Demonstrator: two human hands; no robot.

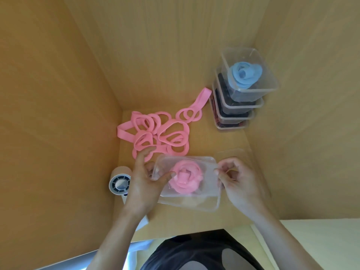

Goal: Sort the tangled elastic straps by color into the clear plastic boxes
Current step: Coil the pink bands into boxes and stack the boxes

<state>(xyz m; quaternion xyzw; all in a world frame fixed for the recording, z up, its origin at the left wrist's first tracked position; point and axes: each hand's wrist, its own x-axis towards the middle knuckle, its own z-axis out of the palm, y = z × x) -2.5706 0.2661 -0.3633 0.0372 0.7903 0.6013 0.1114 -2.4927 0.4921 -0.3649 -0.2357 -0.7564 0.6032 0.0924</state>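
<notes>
A clear plastic box point(209, 201) sits tilted near the front of the wooden surface, with a coiled bundle of pink straps point(187, 177) inside. My left hand point(144, 184) holds the box's left side, its thumb reaching toward the coil. My right hand point(239, 182) pinches the box's right rim. Behind the box lies a loose tangle of pink elastic straps point(161, 133). At the back right stands a stack of clear boxes point(241, 106); the top one holds blue straps point(246, 75), the lower ones hold dark straps.
A clear lid point(229, 154) lies flat just behind my right hand. A small white handheld fan point(119, 183) lies at the left beside my left hand. Wooden walls close in on the left, back and right.
</notes>
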